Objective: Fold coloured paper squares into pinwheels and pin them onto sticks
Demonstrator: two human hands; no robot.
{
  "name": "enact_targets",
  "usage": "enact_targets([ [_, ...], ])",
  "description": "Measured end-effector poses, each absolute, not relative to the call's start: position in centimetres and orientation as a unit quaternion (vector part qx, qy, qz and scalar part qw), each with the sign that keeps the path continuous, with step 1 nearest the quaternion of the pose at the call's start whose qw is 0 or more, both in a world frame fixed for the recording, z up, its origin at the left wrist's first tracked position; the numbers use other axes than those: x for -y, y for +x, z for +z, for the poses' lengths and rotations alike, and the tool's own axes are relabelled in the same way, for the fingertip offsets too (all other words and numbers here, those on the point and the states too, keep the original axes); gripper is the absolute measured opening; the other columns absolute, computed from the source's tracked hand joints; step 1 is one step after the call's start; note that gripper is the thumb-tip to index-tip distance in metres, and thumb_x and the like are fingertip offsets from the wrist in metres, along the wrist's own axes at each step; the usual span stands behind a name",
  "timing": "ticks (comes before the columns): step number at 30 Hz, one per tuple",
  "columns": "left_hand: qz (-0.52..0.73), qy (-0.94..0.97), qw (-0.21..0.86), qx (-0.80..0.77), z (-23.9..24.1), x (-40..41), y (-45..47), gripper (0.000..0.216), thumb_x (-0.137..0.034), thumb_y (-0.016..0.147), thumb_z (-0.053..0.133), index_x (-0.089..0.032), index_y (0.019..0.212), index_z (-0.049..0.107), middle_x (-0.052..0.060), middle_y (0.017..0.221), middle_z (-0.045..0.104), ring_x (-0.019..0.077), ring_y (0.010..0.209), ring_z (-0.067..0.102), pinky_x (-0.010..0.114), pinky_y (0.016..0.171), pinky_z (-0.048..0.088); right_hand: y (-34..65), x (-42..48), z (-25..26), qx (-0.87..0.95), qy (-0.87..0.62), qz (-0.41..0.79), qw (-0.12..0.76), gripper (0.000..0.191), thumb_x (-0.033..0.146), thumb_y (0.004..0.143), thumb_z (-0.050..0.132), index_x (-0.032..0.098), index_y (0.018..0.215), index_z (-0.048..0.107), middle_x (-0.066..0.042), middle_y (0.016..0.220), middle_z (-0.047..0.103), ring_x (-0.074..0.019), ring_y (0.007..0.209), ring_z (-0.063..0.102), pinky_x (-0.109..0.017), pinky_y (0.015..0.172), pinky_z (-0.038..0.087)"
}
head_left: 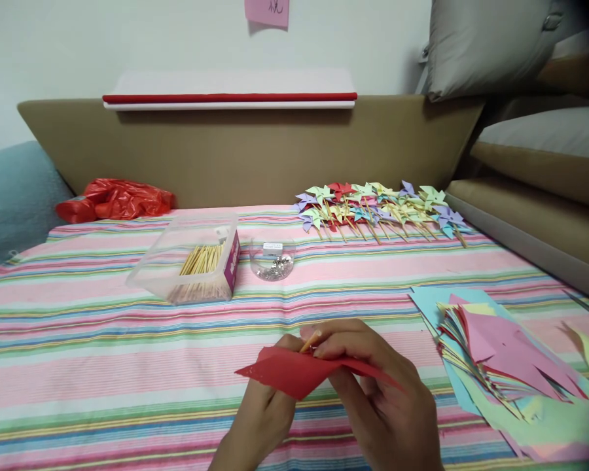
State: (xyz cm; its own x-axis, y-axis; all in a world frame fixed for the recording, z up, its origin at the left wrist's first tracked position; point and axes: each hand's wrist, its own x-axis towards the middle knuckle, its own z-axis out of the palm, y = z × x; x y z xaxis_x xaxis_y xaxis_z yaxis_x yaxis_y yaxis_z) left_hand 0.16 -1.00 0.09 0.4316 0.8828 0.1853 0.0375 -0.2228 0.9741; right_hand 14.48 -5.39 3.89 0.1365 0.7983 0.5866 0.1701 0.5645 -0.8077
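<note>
Both my hands meet low in the middle of the view over a striped cloth. My left hand [262, 409] pinches the underside of a red paper piece [294, 373] with its fingers closed. My right hand [380, 399] curls over the same red paper and pinches a thin wooden stick [310, 341] whose tip pokes up at the paper's top edge. The paper is folded into pointed flaps.
A clear box of wooden sticks [196, 265] and a small clear tub of metal pins [273, 260] stand mid-table. Several finished paper pinwheels [380, 209] lie at the back right. A stack of cut coloured paper [505, 363] sits at right. A red plastic bag [115, 199] lies back left.
</note>
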Motion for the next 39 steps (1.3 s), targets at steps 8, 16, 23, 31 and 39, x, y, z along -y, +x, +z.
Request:
enact_targets([
  [8, 0.438, 0.65, 0.521, -0.339, -1.0, 0.4, -0.7, 0.03, -0.045, 0.093, 0.055, -0.023, 0.074, 0.061, 0.003, 0.072, 0.055, 0.0201, 0.066, 0.047, 0.032, 0.067, 0.045, 14.3, 5.3, 3.8, 0.612, -0.376, 0.258, 0.646, 0.027, 0.009, 0.092, 0.057, 0.03, 0.106, 0.065, -0.004, 0.106, 0.073, -0.0204, 0.101, 0.068, -0.033, 0.087, 0.056],
  [16, 0.451, 0.678, 0.461, -0.353, -0.2, 0.6, -0.6, 0.041, -0.054, 0.094, 0.051, -0.025, 0.073, 0.07, 0.006, 0.069, 0.059, 0.0245, 0.068, 0.052, 0.036, 0.068, 0.045, 13.7, 5.1, 3.0, 0.559, -0.368, 0.298, 0.681, 0.018, 0.015, 0.095, 0.055, 0.028, 0.102, 0.066, -0.004, 0.099, 0.072, -0.0196, 0.095, 0.069, -0.031, 0.083, 0.056],
  [23, 0.442, 0.703, 0.438, -0.345, -1.4, 0.6, -0.9, 0.034, -0.042, 0.098, 0.048, -0.026, 0.096, 0.078, 0.008, 0.089, 0.072, 0.0284, 0.089, 0.061, 0.042, 0.097, 0.042, 13.4, 4.9, 2.7, 0.506, -0.382, 0.328, 0.7, 0.011, 0.02, 0.096, 0.057, 0.027, 0.097, 0.066, -0.004, 0.095, 0.07, -0.0181, 0.093, 0.068, -0.029, 0.082, 0.056],
  [31, 0.447, 0.689, 0.459, -0.338, -1.5, 0.4, -0.7, 0.031, -0.038, 0.098, 0.049, -0.022, 0.091, 0.074, 0.007, 0.084, 0.065, 0.0246, 0.082, 0.058, 0.034, 0.083, 0.047, 13.2, 4.8, 2.6, 0.461, -0.371, 0.384, 0.709, 0.009, 0.023, 0.095, 0.061, 0.028, 0.099, 0.066, -0.002, 0.096, 0.071, -0.0163, 0.094, 0.069, -0.028, 0.085, 0.056],
  [39, 0.454, 0.707, 0.451, -0.301, -1.4, 0.4, -0.7, 0.026, -0.031, 0.099, 0.049, -0.022, 0.101, 0.073, 0.006, 0.086, 0.066, 0.0213, 0.083, 0.06, 0.031, 0.082, 0.049, 13.1, 4.8, 2.8, 0.413, -0.382, 0.416, 0.714, 0.014, 0.027, 0.093, 0.066, 0.027, 0.107, 0.062, -0.002, 0.096, 0.071, -0.0154, 0.092, 0.068, -0.028, 0.085, 0.056],
])
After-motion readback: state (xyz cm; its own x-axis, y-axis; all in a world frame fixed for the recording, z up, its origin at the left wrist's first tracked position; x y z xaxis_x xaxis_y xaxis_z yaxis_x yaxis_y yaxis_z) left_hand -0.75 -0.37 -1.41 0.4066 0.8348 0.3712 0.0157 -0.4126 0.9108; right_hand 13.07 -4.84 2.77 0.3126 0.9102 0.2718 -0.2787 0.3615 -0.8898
